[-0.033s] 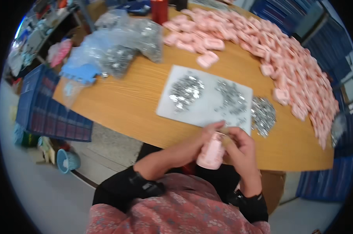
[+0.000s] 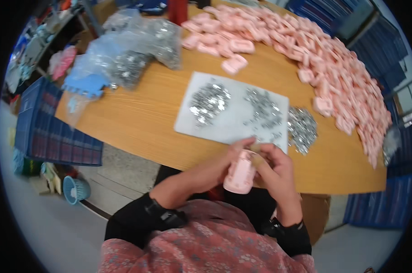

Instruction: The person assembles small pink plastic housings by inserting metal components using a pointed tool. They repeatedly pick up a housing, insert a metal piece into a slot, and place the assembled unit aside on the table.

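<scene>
Head view: the left hand [image 2: 233, 153] and right hand [image 2: 275, 166] meet at lower centre, around one pink plastic housing [image 2: 240, 176], held tilted in front of the lower edge of a white board [image 2: 235, 122]. The left hand closes on the housing's upper left side, its fingers partly hidden; the right hand pinches the upper end between bent fingers and thumb. Whether a small metal piece sits between those fingertips cannot be told.

The step seems to be close fingertip work at that upper end. To do it well, the left hand should keep the housing from turning while the right thumb presses straight along the part, without skewing it. Turning the upper end toward the eyes would help, since the fingers cover it. Working over the board makes sense: a dropped piece would land near the left pile of shiny metal pieces [image 2: 209, 103] or the duller right pile [image 2: 265, 109]. Elbows should stay clear of the metal heap [image 2: 302, 129] on the worktop [image 2: 138, 125], just right of the board.
</scene>
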### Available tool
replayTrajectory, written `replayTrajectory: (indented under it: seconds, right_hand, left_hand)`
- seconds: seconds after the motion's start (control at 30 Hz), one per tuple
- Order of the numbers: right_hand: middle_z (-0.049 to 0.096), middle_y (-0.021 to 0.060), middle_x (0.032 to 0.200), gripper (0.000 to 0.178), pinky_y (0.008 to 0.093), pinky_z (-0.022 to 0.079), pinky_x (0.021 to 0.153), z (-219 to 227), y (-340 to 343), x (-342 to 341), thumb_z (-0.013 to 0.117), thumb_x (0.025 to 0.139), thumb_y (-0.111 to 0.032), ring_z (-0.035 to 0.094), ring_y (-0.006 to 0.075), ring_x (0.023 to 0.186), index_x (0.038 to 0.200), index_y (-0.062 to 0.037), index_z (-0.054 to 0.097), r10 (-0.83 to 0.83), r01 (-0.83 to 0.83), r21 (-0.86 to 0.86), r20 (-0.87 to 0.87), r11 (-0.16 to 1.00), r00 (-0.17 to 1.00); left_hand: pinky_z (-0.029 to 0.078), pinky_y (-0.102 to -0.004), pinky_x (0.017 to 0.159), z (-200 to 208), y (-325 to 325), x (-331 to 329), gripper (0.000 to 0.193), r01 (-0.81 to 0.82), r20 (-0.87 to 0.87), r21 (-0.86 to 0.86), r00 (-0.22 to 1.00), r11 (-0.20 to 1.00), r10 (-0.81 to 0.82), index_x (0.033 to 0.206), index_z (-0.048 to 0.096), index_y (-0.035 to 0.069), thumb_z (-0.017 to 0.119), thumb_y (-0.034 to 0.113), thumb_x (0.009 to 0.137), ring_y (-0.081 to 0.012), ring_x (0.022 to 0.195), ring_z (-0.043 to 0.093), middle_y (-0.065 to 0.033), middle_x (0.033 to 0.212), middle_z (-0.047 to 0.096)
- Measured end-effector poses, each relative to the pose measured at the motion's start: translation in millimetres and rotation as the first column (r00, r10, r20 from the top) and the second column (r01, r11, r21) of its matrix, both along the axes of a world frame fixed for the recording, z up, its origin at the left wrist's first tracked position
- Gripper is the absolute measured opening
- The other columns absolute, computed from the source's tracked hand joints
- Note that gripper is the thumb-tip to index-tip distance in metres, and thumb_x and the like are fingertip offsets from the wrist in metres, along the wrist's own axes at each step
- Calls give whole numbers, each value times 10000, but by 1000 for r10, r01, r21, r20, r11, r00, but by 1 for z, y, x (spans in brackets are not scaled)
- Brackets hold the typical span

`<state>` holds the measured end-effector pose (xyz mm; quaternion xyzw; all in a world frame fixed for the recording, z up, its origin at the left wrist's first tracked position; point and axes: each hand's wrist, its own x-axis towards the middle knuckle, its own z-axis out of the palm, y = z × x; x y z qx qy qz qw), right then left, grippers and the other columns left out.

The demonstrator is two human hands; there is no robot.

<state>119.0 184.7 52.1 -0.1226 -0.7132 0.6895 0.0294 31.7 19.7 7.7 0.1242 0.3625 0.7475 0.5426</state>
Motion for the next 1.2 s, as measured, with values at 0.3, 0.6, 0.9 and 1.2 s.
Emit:
replayTrajectory:
  seconds: [0.3, 0.6, 0.9, 1.2]
  right_hand:
    - [671, 8, 970, 245, 220, 481, 746, -2, 4, -2, 636, 965, -120, 583, 43, 847, 1158, 28, 616, 66, -65, -13, 79, 998, 995]
    - [644, -2, 939, 244, 221, 474, 754, 0, -4, -6, 620, 973, -113, 566, 43, 850, 1173, 28, 618, 65, -66, -101, -13, 993, 998]
    - [641, -2, 941, 292, 209, 496, 722, -7, 5, 1, 655, 962, -163, 581, 51, 813, 1191, 8, 596, -82, 83, -99, 14, 992, 997]
    - [663, 17, 968, 293, 212, 495, 702, -29, 35, 1, 628, 954, -101, 598, 51, 837, 1216, 22, 579, -32, 63, -339, 96, 939, 995]
  left_hand:
    - [588, -362, 696, 5, -3, -11, 702, 137, 194, 71, 970, 988, -148, 1520, 308, 101, 243, 597, 1027, -250, 757, 691, -125, 1000, 666]
    - [567, -356, 632, 2, 0, -13, 702, 114, 192, 60, 974, 992, -123, 1488, 371, 94, 174, 591, 1033, -244, 683, 670, -122, 824, 650]
    - [462, -307, 950, 22, 9, -1, 629, -189, -649, -293, 759, 937, -50, 1497, 345, 19, 287, 475, 1068, -193, 1143, 561, -125, 1263, 567]
    - [426, -275, 1000, 30, 12, -5, 636, -118, -448, -283, 894, 952, -23, 1496, 305, -50, 325, 426, 1075, -149, 1150, 553, -124, 1276, 569]
